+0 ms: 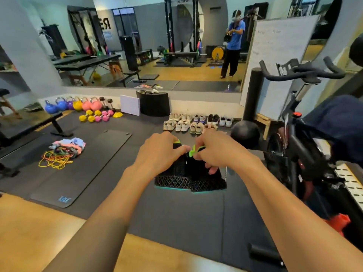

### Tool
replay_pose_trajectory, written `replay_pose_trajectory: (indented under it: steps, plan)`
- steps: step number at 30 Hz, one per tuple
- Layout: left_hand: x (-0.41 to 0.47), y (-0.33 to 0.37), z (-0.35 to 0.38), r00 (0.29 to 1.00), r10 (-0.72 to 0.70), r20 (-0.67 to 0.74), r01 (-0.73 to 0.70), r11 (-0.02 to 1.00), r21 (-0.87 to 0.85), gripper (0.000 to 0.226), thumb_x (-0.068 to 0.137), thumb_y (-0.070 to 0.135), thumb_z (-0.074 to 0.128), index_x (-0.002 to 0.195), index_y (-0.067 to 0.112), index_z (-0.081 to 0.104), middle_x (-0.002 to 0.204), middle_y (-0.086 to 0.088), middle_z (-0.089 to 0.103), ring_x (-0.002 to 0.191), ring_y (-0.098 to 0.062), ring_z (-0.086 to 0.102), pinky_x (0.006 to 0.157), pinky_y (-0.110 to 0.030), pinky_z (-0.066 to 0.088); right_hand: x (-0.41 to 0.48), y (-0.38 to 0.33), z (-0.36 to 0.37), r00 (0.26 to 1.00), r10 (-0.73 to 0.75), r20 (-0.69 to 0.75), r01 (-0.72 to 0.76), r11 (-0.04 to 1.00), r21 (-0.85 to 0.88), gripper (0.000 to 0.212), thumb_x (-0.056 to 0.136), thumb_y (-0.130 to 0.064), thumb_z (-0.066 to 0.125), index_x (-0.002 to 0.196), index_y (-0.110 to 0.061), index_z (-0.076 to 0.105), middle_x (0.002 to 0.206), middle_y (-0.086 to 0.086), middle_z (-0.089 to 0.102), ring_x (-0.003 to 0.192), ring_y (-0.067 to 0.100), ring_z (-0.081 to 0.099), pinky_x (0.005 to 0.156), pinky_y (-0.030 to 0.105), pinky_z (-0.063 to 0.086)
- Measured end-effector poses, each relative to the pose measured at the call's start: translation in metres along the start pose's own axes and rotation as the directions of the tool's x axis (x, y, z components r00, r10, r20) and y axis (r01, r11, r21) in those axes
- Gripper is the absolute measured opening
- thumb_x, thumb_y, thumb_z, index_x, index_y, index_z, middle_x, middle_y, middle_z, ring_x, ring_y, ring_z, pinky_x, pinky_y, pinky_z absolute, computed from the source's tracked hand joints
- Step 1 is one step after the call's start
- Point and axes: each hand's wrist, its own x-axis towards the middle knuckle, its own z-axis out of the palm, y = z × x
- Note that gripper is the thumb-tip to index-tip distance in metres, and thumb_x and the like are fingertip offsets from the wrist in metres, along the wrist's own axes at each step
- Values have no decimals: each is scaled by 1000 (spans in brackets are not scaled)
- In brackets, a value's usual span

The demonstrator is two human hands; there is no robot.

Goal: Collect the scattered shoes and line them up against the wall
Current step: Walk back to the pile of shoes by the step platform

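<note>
Left hand (160, 152) and right hand (215, 153) each grip 1 of the black shoes (174, 175) by its collar; they look light, soft-knit, easily carried so to the shoe row (196, 122) at 12 o'clock

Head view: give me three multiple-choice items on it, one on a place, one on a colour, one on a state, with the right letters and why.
1. The lined-up shoes stand: A. on a bench; B. on the floor below the mirror; C. on the bike.
2. The pull tabs on the black shoes are: A. green; B. red; C. white.
3. The black shoes are: A. lying untouched on the mat; B. both in one hand; C. held up, one gripped by the left hand, one by the right hand.
Answers: 1 B, two rows sit at the wall's foot under the mirror; 2 A, bright green loops stick up at the shoe openings; 3 C, each hand's fingers curl round one shoe.
</note>
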Motion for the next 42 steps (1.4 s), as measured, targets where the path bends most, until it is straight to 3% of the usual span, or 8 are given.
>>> replay_pose_trajectory:
  steps: [5,10,16,24,29,34,38,42]
  plan:
    - [126,-47,40,997,64,33,-65,998,14,44,83,60,57,82,19,72,71,-2,64,73,-26,61,58,-32,41,123,22,-19,996,93,4,-93,994,60,15,93,-19,58,106,-15,62,54,1,64,48,16,67,45,21,54]
    - [261,-63,74,979,176,106,-175,984,-16,41,86,58,55,79,21,69,63,6,53,69,-20,54,59,-32,40,231,53,-56,979,199,-49,-192,974,123,22,93,-18,60,115,-17,60,63,4,63,43,10,64,44,23,54]
    - [414,-64,131,896,263,358,-264,963,-45,44,86,56,57,92,14,67,82,-5,64,76,-24,61,71,-39,52,353,120,-102,952,293,-88,-279,949,146,22,92,-18,61,114,-18,63,67,3,63,45,8,65,48,22,55]
    - [599,-76,198,790,189,584,-206,978,-38,50,69,48,80,92,8,61,82,-8,70,70,-22,66,67,-42,57,537,203,-150,929,364,-64,-348,920,178,27,93,-16,59,120,-18,59,70,4,65,45,8,65,46,21,52]
    - [704,-91,242,764,183,619,-194,980,-51,57,70,47,79,108,12,56,106,-5,62,96,-23,59,73,-34,48,637,246,-177,904,421,-69,-400,893,207,30,92,-14,59,121,-19,59,82,8,67,48,11,67,44,22,53]
    - [819,-111,308,695,199,691,-214,975,-65,59,74,36,79,121,9,54,118,-13,61,110,-29,56,79,-31,45,743,300,-193,890,440,-119,-427,896,121,20,88,-10,54,104,-19,64,71,6,67,50,18,68,60,35,60]
    - [910,-126,363,637,212,741,-223,971,-86,72,76,30,78,135,9,43,131,-17,54,118,-34,52,89,-36,46,827,341,-205,860,485,-159,-474,874,102,21,89,-14,54,107,-18,64,88,14,68,69,29,70,71,42,59]
    - [993,-128,405,632,280,723,-299,948,-107,59,76,27,78,124,6,51,126,-17,57,116,-37,52,89,-41,47,901,384,-224,827,536,-172,-525,844,107,25,89,-14,55,113,-16,62,99,15,68,88,35,66,80,45,55]
